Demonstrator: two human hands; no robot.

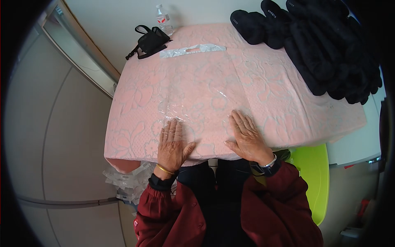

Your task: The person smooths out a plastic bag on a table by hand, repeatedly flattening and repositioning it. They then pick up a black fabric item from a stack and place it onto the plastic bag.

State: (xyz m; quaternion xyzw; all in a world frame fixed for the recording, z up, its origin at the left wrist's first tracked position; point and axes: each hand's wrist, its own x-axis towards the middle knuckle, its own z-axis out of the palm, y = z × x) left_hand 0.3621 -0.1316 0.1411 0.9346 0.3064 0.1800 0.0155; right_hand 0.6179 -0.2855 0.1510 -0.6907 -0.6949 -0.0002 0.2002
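Dark red sleeves (173, 214) filled the bottom of the view, one ending in a gold bangle and the other in a watch band. Just beyond them, the left hand (170, 144) and the right hand (247, 138) lay palm down on the near edge of the desk (135, 103), which was covered in a pink flowered cloth. Both sets of fingers (242, 119) were released and stretched flat, gripping nothing and pressing on a clear plastic bag (193, 109). The bag lay spread on the cloth between and under the hands, crinkled near the left one.

At the far edge lay a second plastic bag (192, 50) with a cut-out handle. Beside it were a black pouch (152, 39) and a water bottle (163, 18). A pile of black slippers (321, 45) occupied the far right corner. A heap of clear bags (125, 181) hung below the desk on the left, and a green chair (314, 177) stood to the right.
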